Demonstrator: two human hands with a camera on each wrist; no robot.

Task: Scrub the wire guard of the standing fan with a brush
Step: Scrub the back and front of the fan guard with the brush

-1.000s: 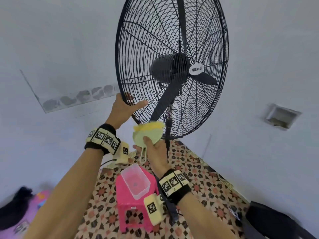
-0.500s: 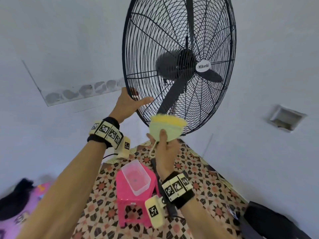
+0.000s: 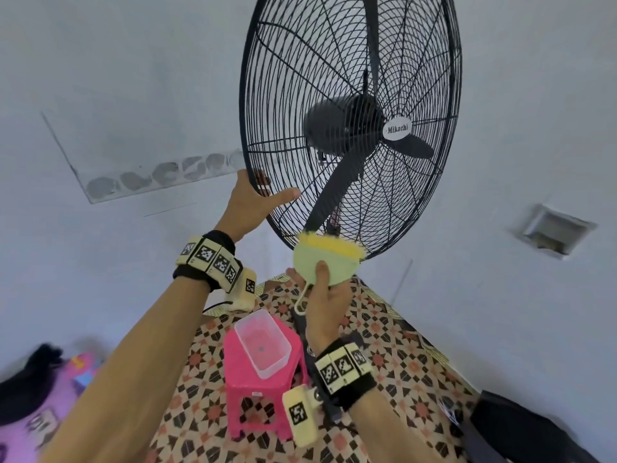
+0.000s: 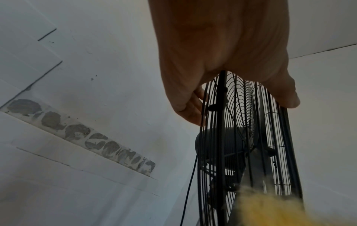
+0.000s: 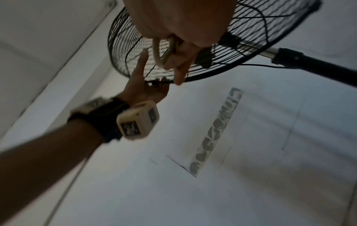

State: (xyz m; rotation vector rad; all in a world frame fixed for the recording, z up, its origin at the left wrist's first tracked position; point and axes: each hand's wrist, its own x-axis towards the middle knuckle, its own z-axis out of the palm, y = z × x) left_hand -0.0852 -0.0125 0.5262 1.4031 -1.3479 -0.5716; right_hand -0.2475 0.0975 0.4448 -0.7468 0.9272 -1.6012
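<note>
At the hub of the wire guard [image 3: 350, 121], a white badge [image 3: 396, 129] reads "Mikachi". Left hand [image 3: 248, 203] clasps the guard's lower-left rim. Right hand [image 3: 325, 295] grips the brush [image 3: 325, 259], bristles touching the bottom rim.

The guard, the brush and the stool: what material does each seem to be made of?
Guard: thin black wire, probably painted or coated metal; fine rods in rings and spokes, dull sheen.
Brush: pale green body, likely moulded plastic, smooth and matte; its yellow bristles look soft and fuzzy, fibre unclear.
Stool: bright pink, probably moulded plastic, one piece with a slight gloss.
</note>
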